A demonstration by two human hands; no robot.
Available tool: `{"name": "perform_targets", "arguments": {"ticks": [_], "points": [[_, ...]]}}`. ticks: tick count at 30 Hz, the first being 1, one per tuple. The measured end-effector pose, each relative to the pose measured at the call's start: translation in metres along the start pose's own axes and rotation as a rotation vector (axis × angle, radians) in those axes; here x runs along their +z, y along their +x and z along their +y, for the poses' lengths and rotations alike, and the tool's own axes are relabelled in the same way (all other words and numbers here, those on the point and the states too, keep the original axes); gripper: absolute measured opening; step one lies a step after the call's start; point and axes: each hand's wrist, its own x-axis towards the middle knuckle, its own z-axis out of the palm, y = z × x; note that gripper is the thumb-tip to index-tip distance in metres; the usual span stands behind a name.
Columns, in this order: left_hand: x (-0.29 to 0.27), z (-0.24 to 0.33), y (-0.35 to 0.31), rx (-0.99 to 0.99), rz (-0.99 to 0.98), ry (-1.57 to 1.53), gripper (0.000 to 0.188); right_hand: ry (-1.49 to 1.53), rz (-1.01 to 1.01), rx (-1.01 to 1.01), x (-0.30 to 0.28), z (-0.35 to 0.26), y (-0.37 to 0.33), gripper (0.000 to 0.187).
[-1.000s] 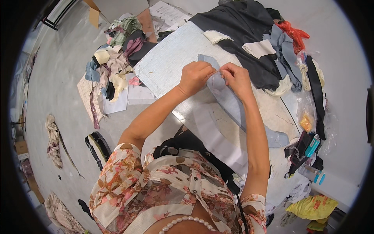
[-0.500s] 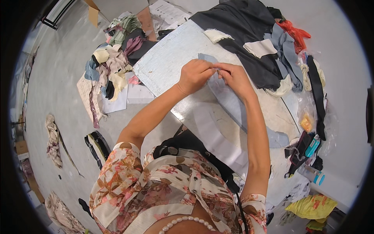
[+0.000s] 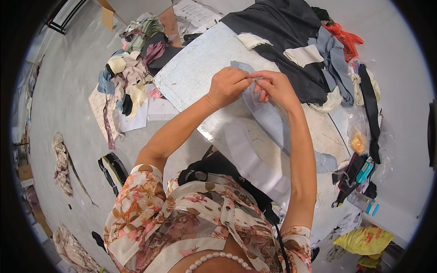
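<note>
A long curved piece of light blue-grey fabric (image 3: 272, 123) lies across the pale work table (image 3: 191, 68), its far tip showing beyond my hands. My left hand (image 3: 229, 86) is closed with its fingers bent, pinching at the fabric's upper end. Right beside it, my right hand (image 3: 274, 88) has thumb and forefinger pinched together on the same spot, its other fingers loosely curled. What exactly lies between the fingertips is too small to make out. A curved white sheer strip (image 3: 246, 152) lies nearer to me, running down to the table's near edge.
Black cloth (image 3: 287, 27) covers the table's far side, with a cream fabric piece (image 3: 304, 56) on top. Mixed scraps (image 3: 132, 75) are heaped to the left. At the right sit a red plastic bag (image 3: 343, 41), a teal-capped clear container (image 3: 364, 203) and a yellow bag (image 3: 364, 240).
The fingers of my right hand have opened out slightly below the pinch. Both hands stay at the same place on the fabric, and the white strip looks sharper.
</note>
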Motion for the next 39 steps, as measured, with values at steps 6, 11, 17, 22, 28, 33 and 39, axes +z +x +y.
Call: {"name": "perform_targets", "arguments": {"ticks": [6,11,17,22,28,33,39], "points": [[-0.001,0.0,0.0,-0.012,-0.017,0.0,0.018,-0.033,0.019,0.01,0.001,0.0,0.003,0.019],[-0.002,0.001,-0.001,-0.044,-0.031,-0.019,0.019,-0.009,0.097,0.032,0.006,0.003,0.002,0.015],[-0.002,0.001,-0.004,-0.084,-0.052,-0.054,0.02,0.013,0.12,0.027,0.007,0.001,-0.002,0.014],[0.0,-0.001,-0.007,-0.082,-0.06,-0.038,0.02,0.019,0.129,0.044,0.008,0.0,-0.003,0.014],[0.004,-0.001,-0.006,-0.092,-0.043,-0.059,0.016,0.022,0.122,0.082,0.01,0.004,-0.001,0.01],[0.005,0.004,-0.004,-0.188,-0.06,-0.093,0.015,-0.084,0.185,0.041,0.018,0.003,-0.002,0.01],[0.004,0.01,0.005,-0.328,-0.09,-0.152,0.015,-0.199,0.229,-0.088,0.022,0.011,-0.004,0.009]]}}
